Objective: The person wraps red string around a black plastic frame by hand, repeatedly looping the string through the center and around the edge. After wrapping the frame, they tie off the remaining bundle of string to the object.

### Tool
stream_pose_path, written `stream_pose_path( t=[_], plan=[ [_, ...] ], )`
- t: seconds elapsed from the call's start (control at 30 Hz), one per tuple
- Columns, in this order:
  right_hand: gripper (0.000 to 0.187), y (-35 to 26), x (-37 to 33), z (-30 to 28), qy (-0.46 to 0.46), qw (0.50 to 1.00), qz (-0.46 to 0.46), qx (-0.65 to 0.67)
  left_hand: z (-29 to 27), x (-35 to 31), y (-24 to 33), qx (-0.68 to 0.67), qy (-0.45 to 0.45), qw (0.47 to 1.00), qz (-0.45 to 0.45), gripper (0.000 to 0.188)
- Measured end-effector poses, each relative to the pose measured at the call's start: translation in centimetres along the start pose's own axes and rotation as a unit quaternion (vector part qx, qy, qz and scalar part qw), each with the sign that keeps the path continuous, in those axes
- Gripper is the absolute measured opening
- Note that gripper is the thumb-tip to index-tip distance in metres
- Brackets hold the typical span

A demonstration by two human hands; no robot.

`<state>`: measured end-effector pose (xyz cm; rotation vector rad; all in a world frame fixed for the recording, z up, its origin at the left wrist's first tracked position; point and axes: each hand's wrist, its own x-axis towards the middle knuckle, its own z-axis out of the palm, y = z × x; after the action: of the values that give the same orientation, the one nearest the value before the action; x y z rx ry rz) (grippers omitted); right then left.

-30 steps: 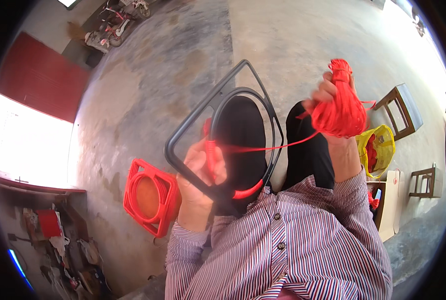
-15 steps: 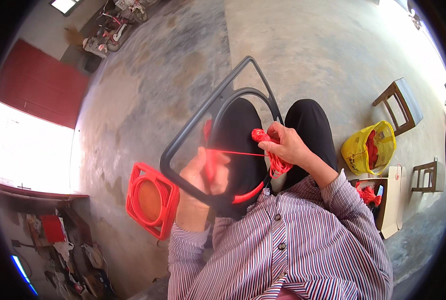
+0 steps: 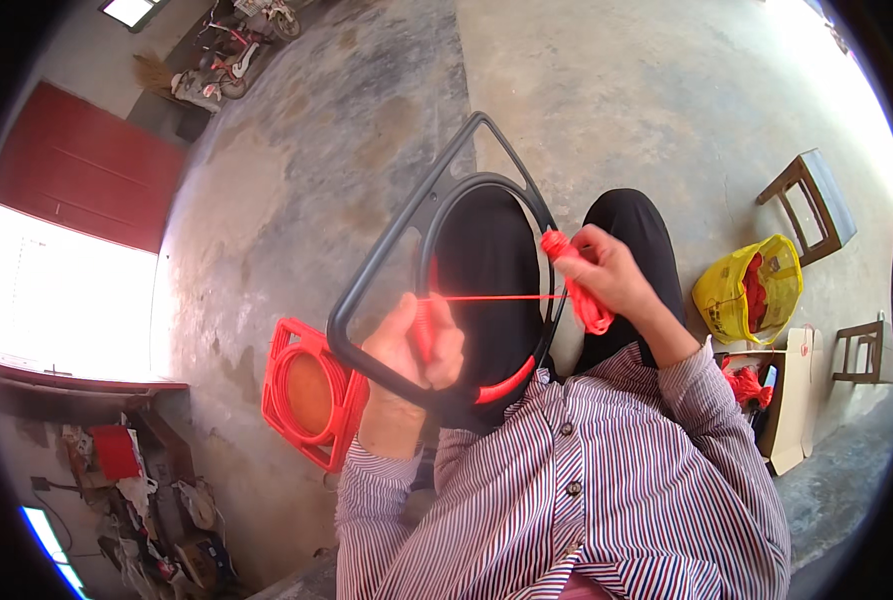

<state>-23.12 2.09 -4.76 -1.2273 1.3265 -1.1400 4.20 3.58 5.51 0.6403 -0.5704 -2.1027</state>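
Note:
Over my lap is a black frame (image 3: 414, 220) with a large round ring set in it. My left hand (image 3: 416, 345) is closed on the ring's left side, where red cord shows between thumb and fingers; the hand is slightly blurred. A red stretch (image 3: 506, 383) also covers the ring's near edge. My right hand (image 3: 611, 270) grips a bundle of red cord (image 3: 590, 306), with a knotted red end above the thumb. One taut red strand (image 3: 501, 297) crosses the ring between my hands. To the left of my left forearm is a red frame (image 3: 316, 395) wound with red cord.
On the right, a yellow bag (image 3: 723, 303) holds red material, beside a cardboard box (image 3: 796, 405) with red cord in it. Two small stools (image 3: 834, 208) stand farther right. Shelves with clutter line the lower left, and bikes (image 3: 228, 70) are parked at the far left.
My right hand has moved right and slightly up with the cord bundle, and the strand between my hands is longer and more level. My left hand stays at the ring.

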Motion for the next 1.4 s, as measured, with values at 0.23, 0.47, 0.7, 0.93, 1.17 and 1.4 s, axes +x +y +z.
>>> stream_pose_path(
  t=[0.23,0.47,0.7,0.93,1.17,1.4],
  plan=[
    [0.050,-2.1,-1.1,3.0,-0.036,0.939,-0.083,-0.333,1.5,-0.8,-0.5,0.145,-0.024,0.988,0.041,0.049],
    [0.032,-8.5,1.3,5.2,-0.158,0.930,-0.054,0.327,4.6,-1.2,-3.0,0.160,-0.015,0.980,0.117,0.043],
    [0.036,-11.3,2.6,5.1,-0.412,0.833,-0.104,0.353,5.5,-0.8,-3.6,-0.030,-0.031,0.998,-0.038,0.073],
    [0.013,-12.0,3.3,5.3,-0.501,0.788,-0.181,0.308,6.2,-0.9,-3.6,0.115,0.113,0.987,-0.016,0.027],
    [0.017,-10.6,2.8,6.2,-0.440,0.790,-0.120,0.409,4.7,-0.5,-3.6,-0.093,-0.054,0.989,-0.101,0.048],
    [0.024,-8.9,2.3,5.0,-0.169,0.932,0.006,0.321,5.0,-0.9,-3.4,-0.033,0.024,0.997,0.069,0.055]
  ],
)
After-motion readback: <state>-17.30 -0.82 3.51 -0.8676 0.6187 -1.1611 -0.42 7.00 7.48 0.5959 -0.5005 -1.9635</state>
